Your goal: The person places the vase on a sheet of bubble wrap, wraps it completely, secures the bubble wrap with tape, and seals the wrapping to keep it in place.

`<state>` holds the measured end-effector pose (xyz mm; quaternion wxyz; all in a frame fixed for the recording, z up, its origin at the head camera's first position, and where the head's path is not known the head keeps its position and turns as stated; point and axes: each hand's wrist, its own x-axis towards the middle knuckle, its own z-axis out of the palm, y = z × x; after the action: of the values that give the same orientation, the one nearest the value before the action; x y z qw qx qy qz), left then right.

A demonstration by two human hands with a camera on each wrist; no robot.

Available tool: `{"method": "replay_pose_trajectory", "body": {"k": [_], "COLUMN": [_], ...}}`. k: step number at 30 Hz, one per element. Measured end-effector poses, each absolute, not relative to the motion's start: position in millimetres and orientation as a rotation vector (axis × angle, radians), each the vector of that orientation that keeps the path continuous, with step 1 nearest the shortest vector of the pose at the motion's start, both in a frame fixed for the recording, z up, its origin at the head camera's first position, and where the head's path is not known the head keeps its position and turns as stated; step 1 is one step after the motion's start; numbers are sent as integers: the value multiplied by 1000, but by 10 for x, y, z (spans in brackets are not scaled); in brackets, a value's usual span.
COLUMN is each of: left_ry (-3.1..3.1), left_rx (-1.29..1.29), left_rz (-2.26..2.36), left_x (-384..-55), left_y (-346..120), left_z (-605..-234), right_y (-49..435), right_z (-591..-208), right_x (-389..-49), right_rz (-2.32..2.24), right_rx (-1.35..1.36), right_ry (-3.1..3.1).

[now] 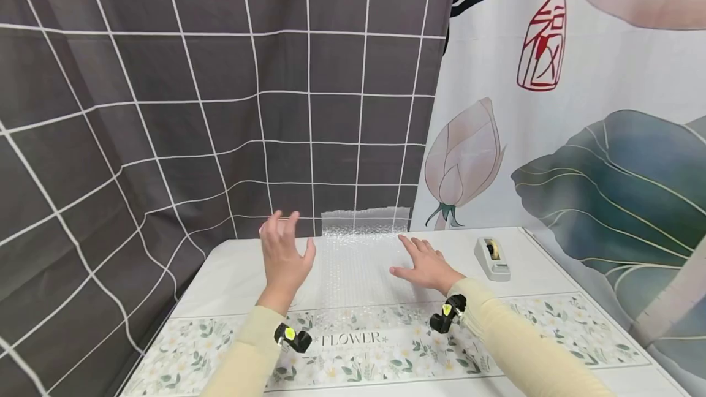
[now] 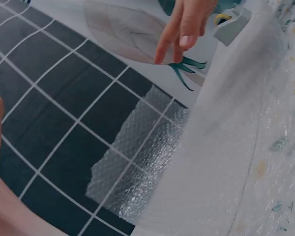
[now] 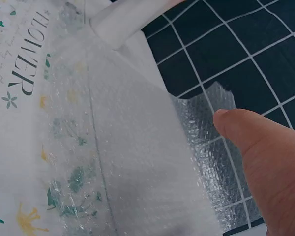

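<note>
A clear sheet of bubble wrap (image 1: 358, 274) lies flat on the table, its far end running past the table's back edge. My left hand (image 1: 284, 256) is raised at the sheet's left side, fingers spread and slightly bent. A white cylinder (image 3: 130, 22) stands by the sheet in the right wrist view; in the head view my left hand mostly hides it, with only a pinkish bit showing behind the fingers. Over the sheet's right side is my right hand (image 1: 427, 265), fingers extended and holding nothing. Whether its fingertips touch the wrap is unclear.
A light grey tape dispenser (image 1: 493, 259) with yellowish tape sits on the table to the right. The white tablecloth (image 1: 220, 274) has a floral band with the word FLOWER. A dark grid curtain (image 1: 342, 121) and a printed white curtain (image 1: 480, 78) hang behind.
</note>
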<state>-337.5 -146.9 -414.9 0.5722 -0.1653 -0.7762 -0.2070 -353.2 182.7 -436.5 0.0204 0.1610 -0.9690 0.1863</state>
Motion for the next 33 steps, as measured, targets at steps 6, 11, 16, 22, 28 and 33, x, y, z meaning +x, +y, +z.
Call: {"method": "replay_pose_trajectory", "body": {"k": [6, 11, 16, 22, 28, 33], "left_ry": [-1879, -1887, -1881, -1936, -2023, -2095], "left_rx": [-208, -173, -61, 50, 81, 105], "left_rz": [-596, -771, -1170, -1400, -1456, -1520], "left_x": [-3404, -3444, -3430, -3411, -3416, -3400], "left_y": [-1616, -1708, -1716, -1750, -1805, -1842], "left_z": [-4226, -4295, -4322, -4332, -4330, -4307], "right_y": [1853, 1874, 1895, 1900, 1890, 1897], "right_z": [-4344, -4339, -4341, -4355, -4380, -4383], "right_x": [-3520, -3507, -3504, -3511, -3525, -3539], "right_rz": [575, 578, 584, 596, 635, 736], "right_rx": [477, 478, 480, 487, 509, 517], "right_ry": [-2998, -2995, -2986, -2987, -2973, -2940]}}
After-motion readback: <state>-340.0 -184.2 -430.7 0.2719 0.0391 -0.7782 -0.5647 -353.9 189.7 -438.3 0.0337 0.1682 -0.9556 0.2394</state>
